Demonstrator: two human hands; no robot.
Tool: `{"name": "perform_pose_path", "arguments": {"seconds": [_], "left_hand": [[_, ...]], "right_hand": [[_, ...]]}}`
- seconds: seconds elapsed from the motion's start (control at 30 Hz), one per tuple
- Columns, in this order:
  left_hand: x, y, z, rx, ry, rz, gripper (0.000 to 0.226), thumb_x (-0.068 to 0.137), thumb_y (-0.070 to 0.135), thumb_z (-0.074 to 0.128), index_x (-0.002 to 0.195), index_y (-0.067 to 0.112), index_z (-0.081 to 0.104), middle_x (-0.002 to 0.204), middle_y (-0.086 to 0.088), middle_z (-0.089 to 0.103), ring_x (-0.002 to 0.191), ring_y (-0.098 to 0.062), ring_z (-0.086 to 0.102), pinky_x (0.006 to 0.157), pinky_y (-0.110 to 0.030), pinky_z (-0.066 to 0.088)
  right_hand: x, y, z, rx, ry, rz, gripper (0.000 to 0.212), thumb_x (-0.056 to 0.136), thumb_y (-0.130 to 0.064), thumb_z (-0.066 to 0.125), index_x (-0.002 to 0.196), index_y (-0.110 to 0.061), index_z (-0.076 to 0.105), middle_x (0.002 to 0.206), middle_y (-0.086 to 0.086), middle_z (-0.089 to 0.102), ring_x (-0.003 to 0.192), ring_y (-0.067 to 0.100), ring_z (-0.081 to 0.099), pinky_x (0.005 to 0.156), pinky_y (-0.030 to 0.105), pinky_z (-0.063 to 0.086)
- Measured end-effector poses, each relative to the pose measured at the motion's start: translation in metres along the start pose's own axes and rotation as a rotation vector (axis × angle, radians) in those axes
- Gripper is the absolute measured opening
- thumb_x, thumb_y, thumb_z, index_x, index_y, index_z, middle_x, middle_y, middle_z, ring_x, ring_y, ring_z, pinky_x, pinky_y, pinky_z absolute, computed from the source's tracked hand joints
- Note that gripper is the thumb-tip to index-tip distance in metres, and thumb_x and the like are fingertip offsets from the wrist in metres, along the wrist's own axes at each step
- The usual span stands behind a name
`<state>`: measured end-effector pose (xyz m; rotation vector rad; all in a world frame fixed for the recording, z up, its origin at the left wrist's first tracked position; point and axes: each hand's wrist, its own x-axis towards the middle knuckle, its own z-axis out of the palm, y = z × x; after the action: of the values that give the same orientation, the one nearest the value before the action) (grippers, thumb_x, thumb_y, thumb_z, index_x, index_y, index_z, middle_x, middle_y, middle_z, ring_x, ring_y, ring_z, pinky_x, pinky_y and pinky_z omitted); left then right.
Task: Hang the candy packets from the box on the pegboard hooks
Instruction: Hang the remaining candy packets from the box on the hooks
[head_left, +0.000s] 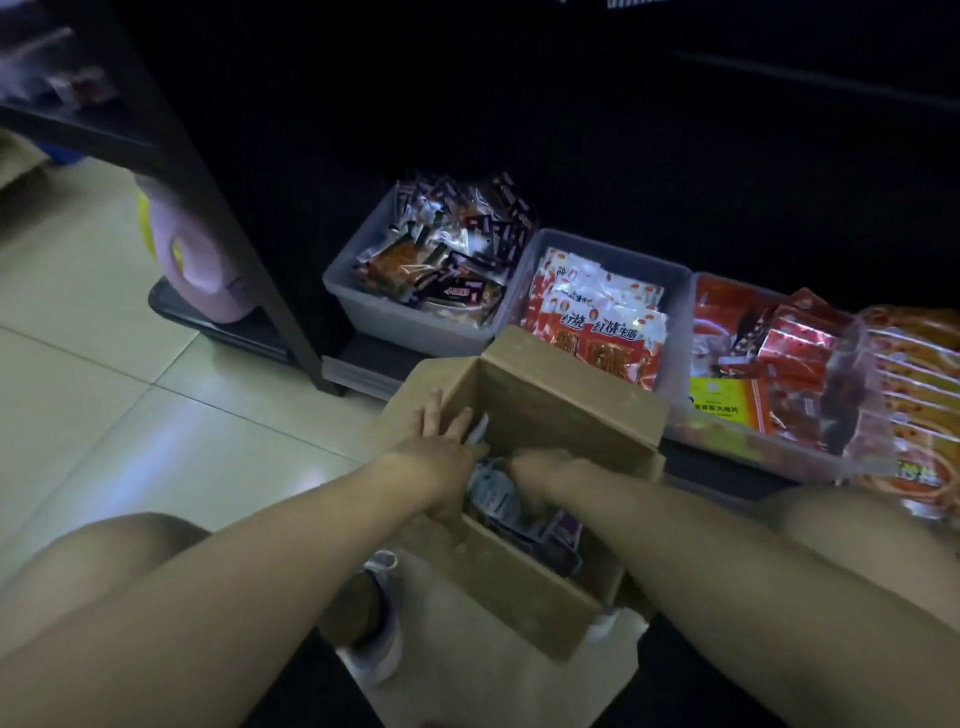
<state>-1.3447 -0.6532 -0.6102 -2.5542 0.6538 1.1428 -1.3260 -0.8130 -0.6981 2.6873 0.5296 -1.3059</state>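
Left hand (441, 447) spread on box (566, 415) rim, right hand (540, 473) buried among packets (493, 493), grip unclear, snack bins (410, 317) behind

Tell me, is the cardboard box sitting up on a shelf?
No, the cardboard box stands open on the tiled floor in front of the plastic bins of snack packets.

Box (561, 410): matt brown cardboard. Bins (405, 317): translucent smooth plastic. Snack packs (597, 322): glossy film, crinkled. Floor (130, 364): glossy tile. Shelf post (234, 234), ten o'clock: dark matt metal.
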Motion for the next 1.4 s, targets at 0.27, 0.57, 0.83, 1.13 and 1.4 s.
{"name": "perform_pose_path", "arguments": {"seconds": [0.27,0.57,0.83,1.13,1.4], "left_hand": [[0.02,-0.004,0.016,0.178,0.046,-0.02,0.113,0.088,0.063,0.073,0.171,0.029,0.004,0.178,-0.008,-0.008,0.149,-0.056,-0.037,0.127,-0.067,-0.001],[0.012,-0.025,0.007,0.028,-0.005,0.116,0.129,0.075,0.07,0.081,0.17,0.032,0.004,0.178,-0.001,-0.011,0.15,-0.042,-0.044,0.13,-0.058,-0.01],[0.008,-0.045,-0.016,-0.323,0.057,0.142,0.132,0.074,0.069,0.083,0.17,0.032,0.002,0.179,0.001,-0.005,0.161,-0.032,-0.025,0.13,-0.048,-0.008],[-0.022,-0.033,-0.024,-0.812,0.38,0.272,0.161,0.06,0.064,0.094,0.163,0.035,-0.026,0.176,0.009,-0.02,0.162,-0.014,-0.021,0.134,-0.043,0.002],[-0.037,-0.008,-0.021,-0.758,0.923,0.045,0.097,0.088,0.033,0.083,0.165,0.036,0.024,0.151,-0.004,0.056,0.13,-0.027,0.057,0.101,-0.038,0.049]], "right_hand": [[0.046,0.013,0.064,-0.31,-0.131,0.022,0.09,0.107,-0.034,0.056,0.165,-0.036,-0.014,0.174,0.002,-0.02,0.161,0.039,-0.009,0.122,0.067,0.02],[0.055,0.008,0.039,-0.334,0.231,-0.061,0.036,0.106,-0.019,0.046,0.138,-0.024,0.061,0.14,0.009,0.064,0.129,0.031,0.059,0.102,0.047,0.051],[-0.035,-0.005,-0.065,-0.188,0.35,-0.052,0.013,0.101,-0.024,0.061,0.102,-0.019,0.073,0.106,0.009,0.074,0.106,0.033,0.071,0.079,0.036,0.052],[-0.152,0.029,-0.122,0.822,0.498,0.179,0.038,0.086,-0.04,0.083,0.097,-0.008,0.065,0.083,0.002,0.068,0.067,0.019,0.06,0.058,0.028,0.042],[-0.136,0.017,-0.121,1.851,0.35,-0.018,0.013,0.103,-0.012,0.061,0.092,-0.008,0.068,0.077,0.008,0.076,0.058,0.011,0.073,0.042,0.018,0.054]]}}
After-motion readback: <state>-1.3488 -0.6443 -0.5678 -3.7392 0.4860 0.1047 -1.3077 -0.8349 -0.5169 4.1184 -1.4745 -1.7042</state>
